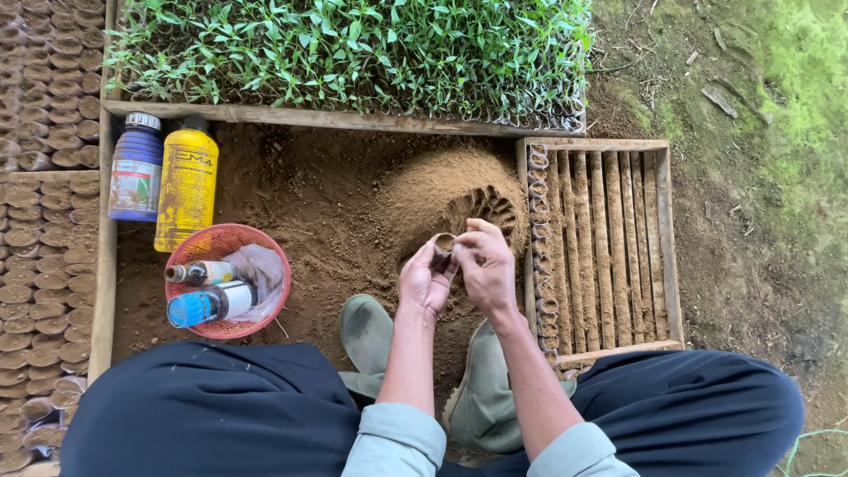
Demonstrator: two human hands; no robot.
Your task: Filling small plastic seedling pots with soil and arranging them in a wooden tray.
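Holding soil-filled pot [443, 242] upright, mouth up

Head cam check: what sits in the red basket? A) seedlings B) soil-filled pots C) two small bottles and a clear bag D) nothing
C: the red basket holds two small bottles lying on their sides, with a clear bag beside them.

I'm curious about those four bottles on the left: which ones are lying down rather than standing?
The two in the red basket: the small brown bottle and the blue-capped bottle. The purple bottle and yellow bottle stand upright behind it.
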